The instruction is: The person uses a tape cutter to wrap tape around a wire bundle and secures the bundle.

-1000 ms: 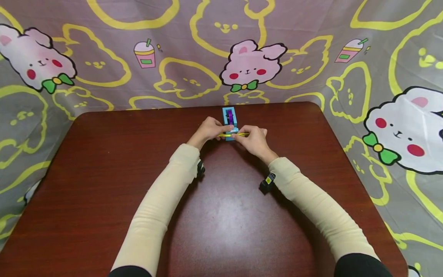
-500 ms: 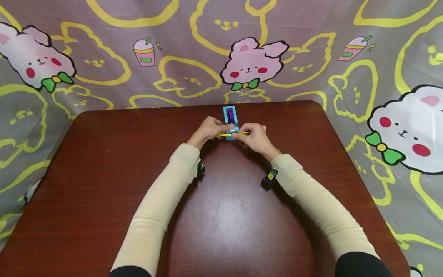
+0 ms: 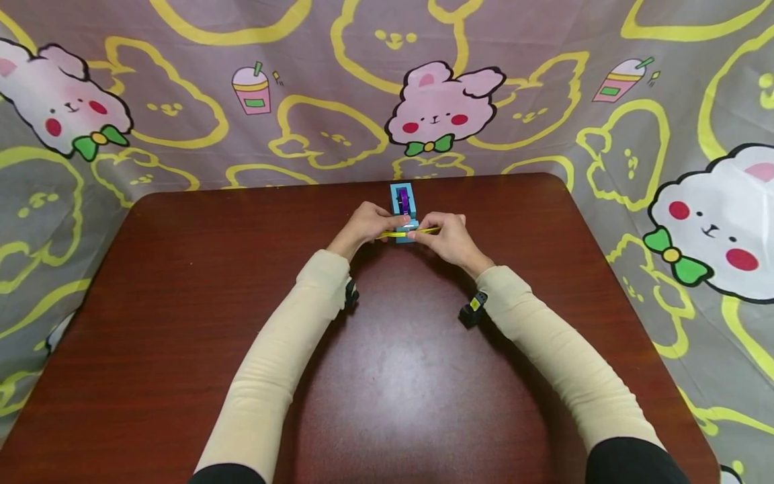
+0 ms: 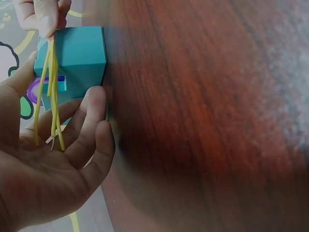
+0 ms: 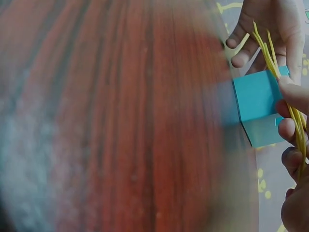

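A light-blue tape dispenser (image 4: 77, 46) with a purple roll (image 3: 404, 200) stands near the far edge of the table. My left hand (image 3: 365, 223) grips it from the left, the thumb laid across its top and the fingers bent against its side. Between thumb and fingertips my right hand (image 3: 450, 238) pinches a bundle of thin yellow wires (image 5: 299, 128), held crosswise over the dispenser's near end. The loose wire ends fan out in front of the left palm in the left wrist view. Part of the dispenser is hidden behind both hands.
The brown wooden table (image 3: 181, 302) carries only the dispenser within view. Patterned cloth (image 3: 338, 81) with rabbit prints hangs close behind the table and along both sides. A small black camera (image 3: 473, 310) is strapped to the right wrist.
The right hand and forearm have shifted very slightly up and right, and the head view has tilted a little. Both hands keep the same grips on the dispenser and wires.
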`<control>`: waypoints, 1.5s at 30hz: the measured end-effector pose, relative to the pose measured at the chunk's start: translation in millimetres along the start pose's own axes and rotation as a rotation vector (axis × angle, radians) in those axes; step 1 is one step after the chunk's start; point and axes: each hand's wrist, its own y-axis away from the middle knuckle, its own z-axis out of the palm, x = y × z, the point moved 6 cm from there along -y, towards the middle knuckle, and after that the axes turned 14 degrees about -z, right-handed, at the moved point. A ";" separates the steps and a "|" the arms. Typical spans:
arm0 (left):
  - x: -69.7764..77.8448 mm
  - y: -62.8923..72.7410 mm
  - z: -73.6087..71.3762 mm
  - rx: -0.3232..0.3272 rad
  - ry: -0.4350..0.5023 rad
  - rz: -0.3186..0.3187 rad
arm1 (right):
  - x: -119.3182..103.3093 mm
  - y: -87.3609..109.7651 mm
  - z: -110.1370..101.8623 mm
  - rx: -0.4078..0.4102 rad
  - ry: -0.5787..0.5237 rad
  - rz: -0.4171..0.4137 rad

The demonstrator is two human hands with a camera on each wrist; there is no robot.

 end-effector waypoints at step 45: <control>-15.0 45.5 -16.6 -0.268 -0.152 0.285 | -43.4 11.2 -13.9 -0.181 0.119 -0.054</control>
